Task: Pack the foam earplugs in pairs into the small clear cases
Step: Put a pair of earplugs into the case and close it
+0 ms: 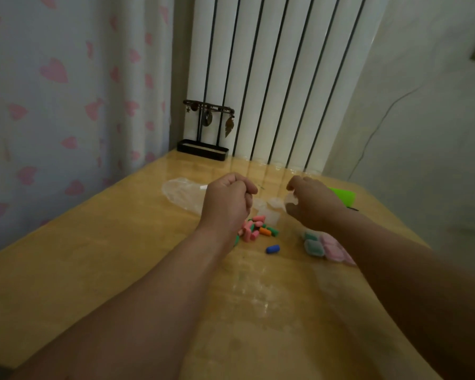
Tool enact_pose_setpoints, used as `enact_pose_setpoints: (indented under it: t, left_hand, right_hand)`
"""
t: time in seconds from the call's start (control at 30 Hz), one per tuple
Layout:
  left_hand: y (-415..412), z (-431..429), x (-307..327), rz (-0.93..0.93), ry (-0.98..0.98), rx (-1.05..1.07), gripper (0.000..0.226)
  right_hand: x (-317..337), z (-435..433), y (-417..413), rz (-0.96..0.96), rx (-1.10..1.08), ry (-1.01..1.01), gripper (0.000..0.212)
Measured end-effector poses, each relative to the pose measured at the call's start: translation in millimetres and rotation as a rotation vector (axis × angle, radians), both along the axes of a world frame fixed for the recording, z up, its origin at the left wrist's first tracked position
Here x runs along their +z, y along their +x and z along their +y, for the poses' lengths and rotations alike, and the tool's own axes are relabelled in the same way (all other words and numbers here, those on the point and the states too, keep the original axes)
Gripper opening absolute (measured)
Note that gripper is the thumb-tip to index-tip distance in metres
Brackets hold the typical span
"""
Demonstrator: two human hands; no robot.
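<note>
A small heap of foam earplugs (255, 228), mostly pink with some green and orange, lies in the middle of the wooden table (93, 256). One blue earplug (272, 249) lies apart in front of the heap. My left hand (226, 202) is a closed fist just above the heap; what it holds is hidden. My right hand (311, 201) pinches a small clear case (291, 200) between thumb and fingers. Empty clear cases (269, 211) lie between my hands. Filled cases (324, 246) with green and pink earplugs sit under my right forearm.
A crumpled clear plastic bag (183, 193) lies behind my left hand. A bright green object (343, 195) sits behind my right hand. A black jewellery stand (205, 133) stands at the table's far edge, against a white radiator. A curtain hangs at the left.
</note>
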State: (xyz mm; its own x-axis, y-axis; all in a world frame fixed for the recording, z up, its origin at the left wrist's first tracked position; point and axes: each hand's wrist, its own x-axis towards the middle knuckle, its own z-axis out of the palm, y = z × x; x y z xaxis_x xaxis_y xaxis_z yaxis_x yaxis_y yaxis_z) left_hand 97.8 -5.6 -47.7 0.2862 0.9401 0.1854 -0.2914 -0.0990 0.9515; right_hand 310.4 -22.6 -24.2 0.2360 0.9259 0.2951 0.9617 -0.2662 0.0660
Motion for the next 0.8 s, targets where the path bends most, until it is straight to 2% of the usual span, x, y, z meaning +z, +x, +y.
enact_pose_setpoints:
  t: [0.1,0.2,0.3,0.43,0.47,0.53,0.67,0.8]
  left_hand:
    - [2.9,-5.6,0.3,0.109,0.042,-0.105,0.025]
    - [4.8,-13.8,-1.0,0.335,0.178,-0.179,0.019]
    - [8.8,-23.4,-5.5,0.488,0.363,-0.203,0.031]
    - [9.1,-24.7,-10.2,0.512,0.494,-0.171,0.035]
    - [8.4,-24.6,-10.5,0.515,0.505,-0.173,0.033]
    - [9.0,-23.8,-10.0,0.479,0.458,-0.213,0.027]
    - [9.4,-22.5,-7.0,0.309,0.158,-0.325,0.024]
    - [6.7,-20.2,-5.5,0.228,0.067,-0.358,0.022]
  right_hand:
    - [4.7,-24.6,-15.9,0.306,0.046,0.207,0.033]
    - [-4.9,-54.5,-42.1,0.670,0.119,0.421,0.010]
    - [-17.2,-72.8,-59.5,0.976,0.173,0.499,0.008]
    - [-21.0,-81.2,-58.0,1.228,0.210,0.512,0.012]
    - [-22.2,-82.5,-55.2,1.228,0.225,0.516,0.013]
    - [-25.1,-83.9,-49.5,1.107,0.241,0.536,0.018]
    - [-28.3,-84.1,-44.2,0.802,0.298,0.552,0.023]
    - [-27.4,-83.9,-49.8,0.759,0.353,0.508,0.028]
